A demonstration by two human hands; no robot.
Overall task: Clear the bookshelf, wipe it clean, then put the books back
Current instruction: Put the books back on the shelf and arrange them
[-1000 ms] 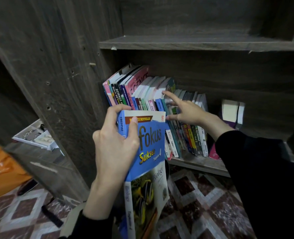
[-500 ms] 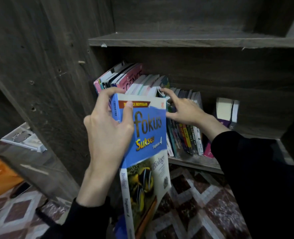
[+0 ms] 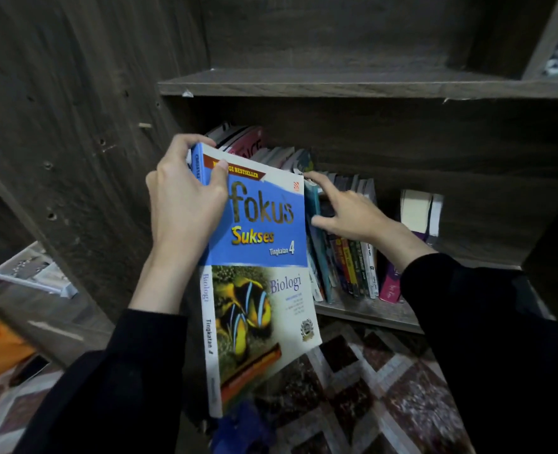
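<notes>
Clearing seems only partway: the left hand (image 3: 186,208) grips a biology book (image 3: 261,224) by its top, just left of the right hand (image 3: 349,221), whose spread fingers touch the books (image 3: 352,267) lining the shelf (image 3: 369,312); wiping and restocking apparently remain.

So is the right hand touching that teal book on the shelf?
Touching. The head view shows the right hand with a fingertip resting on the top edge of the teal book.

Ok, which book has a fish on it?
The blue Biologi book in the left hand: clownfish on its cover. The other books stand on the shelf.
</notes>
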